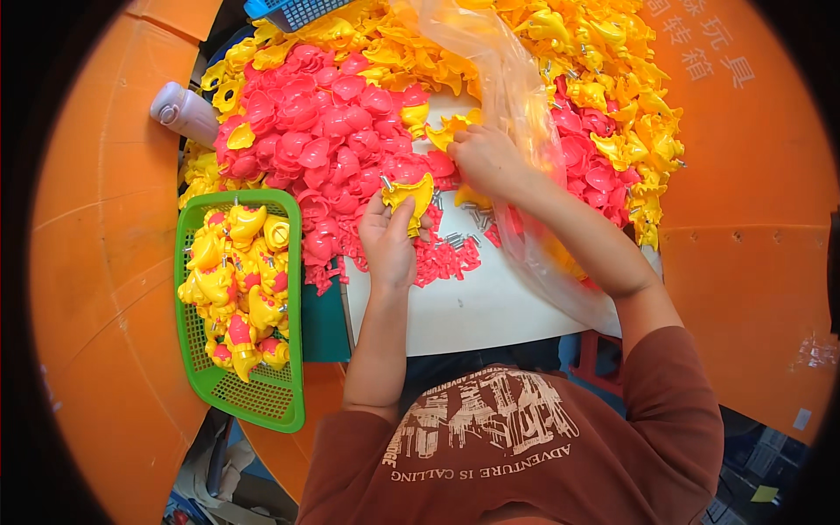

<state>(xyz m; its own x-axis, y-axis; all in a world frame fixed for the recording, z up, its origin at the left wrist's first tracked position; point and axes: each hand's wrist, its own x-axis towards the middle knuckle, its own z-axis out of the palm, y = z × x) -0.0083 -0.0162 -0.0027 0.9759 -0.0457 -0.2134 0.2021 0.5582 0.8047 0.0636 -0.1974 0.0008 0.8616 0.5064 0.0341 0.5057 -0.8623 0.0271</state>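
My left hand (389,245) is closed around a yellow plastic toy shell (411,199), with a small silver metal piece (386,183) poking up at its left edge. Further away and to the right, my right hand (492,159) pinches another yellow shell piece (448,131); part of its grip is hidden by the fingers. Between the hands lie small silver metal cylinders (462,239) on the white tabletop (455,319). Little pink plastic parts (446,262) are scattered just right of my left hand.
Pink shells (306,131) and yellow shells (420,57) are heaped across the far side. A clear plastic bag (516,96) drapes by my right forearm. At left stand a green basket (293,350) of assembled yellow toys, a lilac bottle (185,114) and orange panels (105,262). A blue basket (302,13) sits at the back.
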